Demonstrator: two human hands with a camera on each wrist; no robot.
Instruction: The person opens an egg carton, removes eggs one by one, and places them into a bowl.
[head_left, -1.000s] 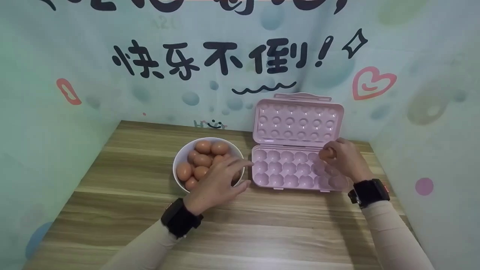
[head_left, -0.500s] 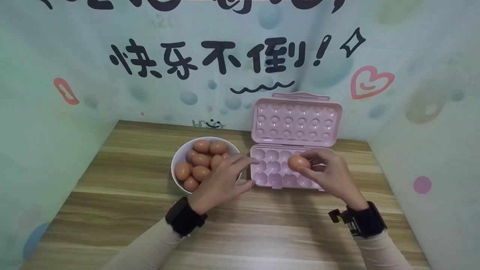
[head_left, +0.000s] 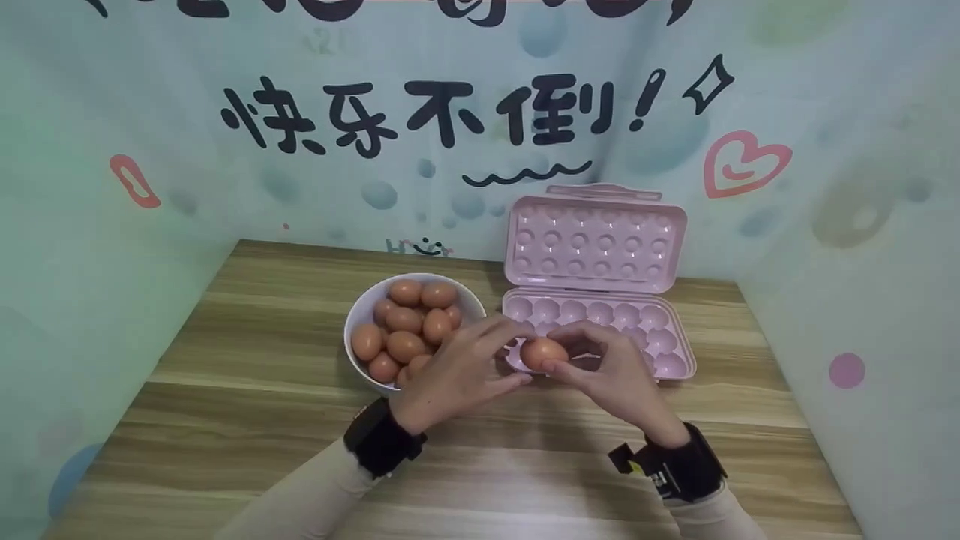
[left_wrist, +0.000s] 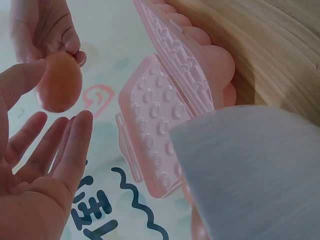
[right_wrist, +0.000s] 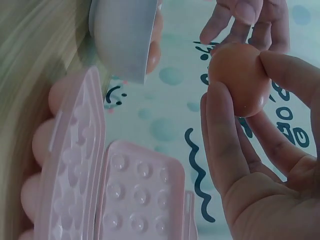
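Note:
A brown egg is pinched between the thumb and fingers of my right hand, above the front of the pink egg carton. My left hand is spread beside the egg, between the bowl and the carton. In the left wrist view its fingers stand apart below the egg; the thumb overlaps the egg's edge, and I cannot tell whether it touches. The white bowl, heaped with brown eggs, is partly covered by my left hand. The carton's visible cups hold no eggs.
The carton's lid stands raised against the printed backdrop. Bowl and carton share a wooden table, walled by cloth on the left, right and back. Both forearms come in from the front edge.
My right hand has moved left with the egg, from the carton's right end to beside my left hand. My left hand has shifted slightly right, off part of the bowl.

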